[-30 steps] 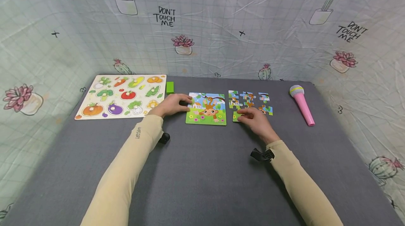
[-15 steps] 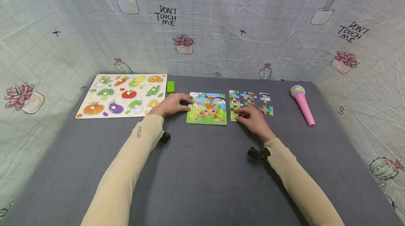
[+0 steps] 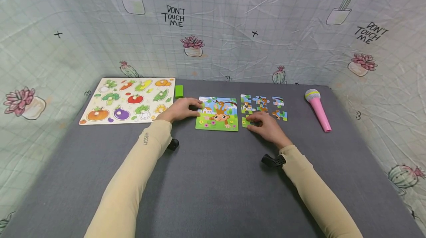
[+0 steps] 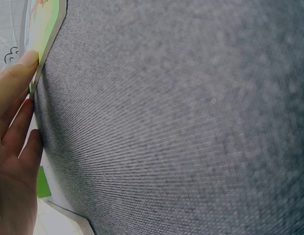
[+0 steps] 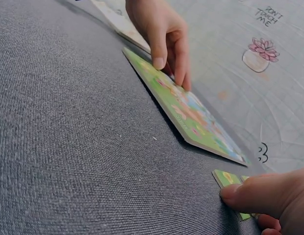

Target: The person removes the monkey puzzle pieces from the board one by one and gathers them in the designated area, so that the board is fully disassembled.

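My left hand [image 3: 183, 109] touches the left edge of a square monkey picture puzzle [image 3: 217, 121] lying flat. In the left wrist view, the left thumb [image 4: 17, 76] lies on its edge, fingers beside it. Over on the right, my right hand [image 3: 265, 126] pinches a green puzzle piece [image 3: 244, 122] at the near left of a loose group. The right wrist view shows the right thumb [image 5: 245, 195] against the edge of this green piece [image 5: 224, 176]. Several loose blue-and-brown puzzle pieces [image 3: 260, 100] lie just beyond that hand, some partly hidden by it.
A vegetable peg board [image 3: 134, 99] lies at the back left, with a small green block [image 3: 179, 91] beside it. A pink toy microphone [image 3: 319, 112] rests at the right. A printed cloth backdrop [image 3: 219, 60] stands behind the grey table [image 3: 213, 186].
My right hand has shifted slightly left, moving the green puzzle piece closer in line with the pieces behind it. My left hand stays on the monkey puzzle.
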Action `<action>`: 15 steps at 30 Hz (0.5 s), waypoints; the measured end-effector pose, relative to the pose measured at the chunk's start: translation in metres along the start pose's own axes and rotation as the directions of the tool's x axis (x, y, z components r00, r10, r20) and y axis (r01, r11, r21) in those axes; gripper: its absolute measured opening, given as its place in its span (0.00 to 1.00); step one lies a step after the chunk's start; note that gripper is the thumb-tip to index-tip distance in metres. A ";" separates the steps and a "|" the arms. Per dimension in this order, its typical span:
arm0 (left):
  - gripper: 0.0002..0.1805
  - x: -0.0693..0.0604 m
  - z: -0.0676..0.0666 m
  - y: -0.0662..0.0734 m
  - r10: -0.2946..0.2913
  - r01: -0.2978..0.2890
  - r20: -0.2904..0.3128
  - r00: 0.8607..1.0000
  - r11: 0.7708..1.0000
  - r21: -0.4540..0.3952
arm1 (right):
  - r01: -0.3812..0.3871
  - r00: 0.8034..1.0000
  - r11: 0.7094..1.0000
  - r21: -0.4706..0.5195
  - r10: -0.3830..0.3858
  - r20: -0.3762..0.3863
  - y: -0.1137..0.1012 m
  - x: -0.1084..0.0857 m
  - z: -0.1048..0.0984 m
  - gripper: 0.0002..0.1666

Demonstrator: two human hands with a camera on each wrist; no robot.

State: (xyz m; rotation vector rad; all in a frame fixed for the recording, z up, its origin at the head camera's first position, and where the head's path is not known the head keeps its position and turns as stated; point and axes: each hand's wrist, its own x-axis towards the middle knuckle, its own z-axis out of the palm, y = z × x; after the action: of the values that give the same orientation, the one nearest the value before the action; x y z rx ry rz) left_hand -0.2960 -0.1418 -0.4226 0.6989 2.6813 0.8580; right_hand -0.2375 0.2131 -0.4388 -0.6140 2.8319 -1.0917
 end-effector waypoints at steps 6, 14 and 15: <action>0.22 0.000 -0.001 0.000 0.005 -0.005 -0.004 1.000 1.000 0.005 | 0.001 1.000 1.000 -0.002 -0.001 0.008 -0.001 0.000 -0.001 0.18; 0.22 0.000 0.000 0.000 0.008 -0.008 -0.007 1.000 1.000 -0.007 | -0.018 1.000 1.000 0.000 0.018 0.015 0.000 0.000 0.000 0.17; 0.22 0.000 0.000 0.000 0.009 -0.009 -0.007 1.000 1.000 -0.008 | -0.018 1.000 1.000 0.001 0.018 0.016 -0.001 0.000 0.000 0.17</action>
State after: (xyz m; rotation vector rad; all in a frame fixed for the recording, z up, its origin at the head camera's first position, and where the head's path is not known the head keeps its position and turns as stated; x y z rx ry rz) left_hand -0.2961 -0.1420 -0.4225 0.7087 2.6809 0.8745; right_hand -0.2376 0.2128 -0.4380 -0.5927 2.8171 -1.0806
